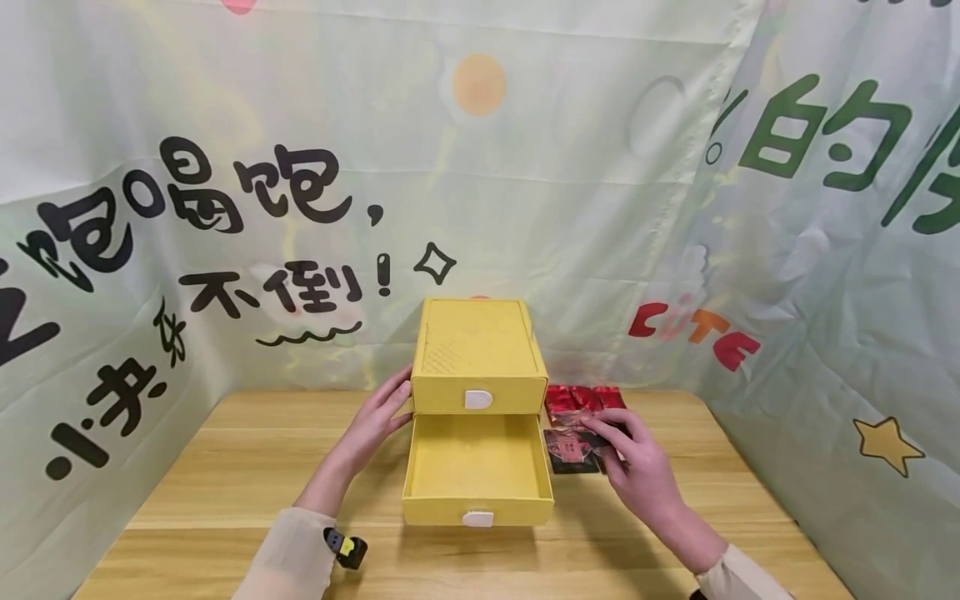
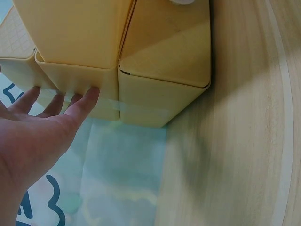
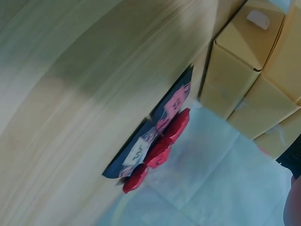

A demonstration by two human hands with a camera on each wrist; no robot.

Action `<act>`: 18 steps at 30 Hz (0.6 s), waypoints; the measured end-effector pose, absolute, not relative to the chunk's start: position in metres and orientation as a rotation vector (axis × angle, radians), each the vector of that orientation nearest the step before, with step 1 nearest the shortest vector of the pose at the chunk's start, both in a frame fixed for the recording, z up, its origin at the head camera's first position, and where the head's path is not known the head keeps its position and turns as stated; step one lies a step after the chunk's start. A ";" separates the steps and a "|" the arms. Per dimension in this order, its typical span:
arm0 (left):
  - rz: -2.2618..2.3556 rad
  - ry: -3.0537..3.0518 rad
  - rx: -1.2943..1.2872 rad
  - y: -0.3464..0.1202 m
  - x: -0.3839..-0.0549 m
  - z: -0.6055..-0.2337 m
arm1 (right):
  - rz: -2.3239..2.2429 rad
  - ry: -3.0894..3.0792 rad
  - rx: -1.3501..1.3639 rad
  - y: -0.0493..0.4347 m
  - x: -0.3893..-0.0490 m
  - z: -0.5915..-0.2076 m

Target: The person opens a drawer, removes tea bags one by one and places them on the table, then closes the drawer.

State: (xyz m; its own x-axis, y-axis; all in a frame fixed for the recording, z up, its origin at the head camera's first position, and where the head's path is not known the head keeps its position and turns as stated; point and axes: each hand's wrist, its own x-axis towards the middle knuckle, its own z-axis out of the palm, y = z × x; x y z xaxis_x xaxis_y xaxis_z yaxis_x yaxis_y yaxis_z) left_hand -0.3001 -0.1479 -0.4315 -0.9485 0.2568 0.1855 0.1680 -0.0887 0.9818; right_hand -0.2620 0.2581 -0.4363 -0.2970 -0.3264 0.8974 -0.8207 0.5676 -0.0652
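A yellow two-drawer storage box [image 1: 480, 342] stands on the table with its lower drawer [image 1: 480, 510] pulled out, the drawer's bare floor showing. My left hand [image 1: 375, 421] rests on the box's left side; in the left wrist view its extended fingertips [image 2: 91, 94] touch the wall of the upper part. To the right of the box, my right hand [image 1: 637, 467] pinches a small black packet [image 3: 292, 157], seen at the right wrist view's edge. Below that hand lie dark packets with pink and white labels [image 3: 136, 153], and red foil packets [image 3: 160, 153] lie behind them.
The wooden table [image 1: 300, 483] runs back to a printed cloth backdrop [image 1: 570, 217], which also closes in both sides. White tabs [image 1: 478, 400] mark the drawer fronts. A black-and-yellow device [image 1: 347, 548] sits at the left wrist.
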 end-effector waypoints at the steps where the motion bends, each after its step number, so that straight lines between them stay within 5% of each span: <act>1: 2.222 2.078 0.485 -0.148 -0.300 -0.431 | 0.658 -1.873 0.920 0.260 -0.262 -0.437; 18: 2.224 2.075 0.494 -0.147 -0.300 -0.431 | 0.551 -2.055 0.748 0.297 -0.271 -0.451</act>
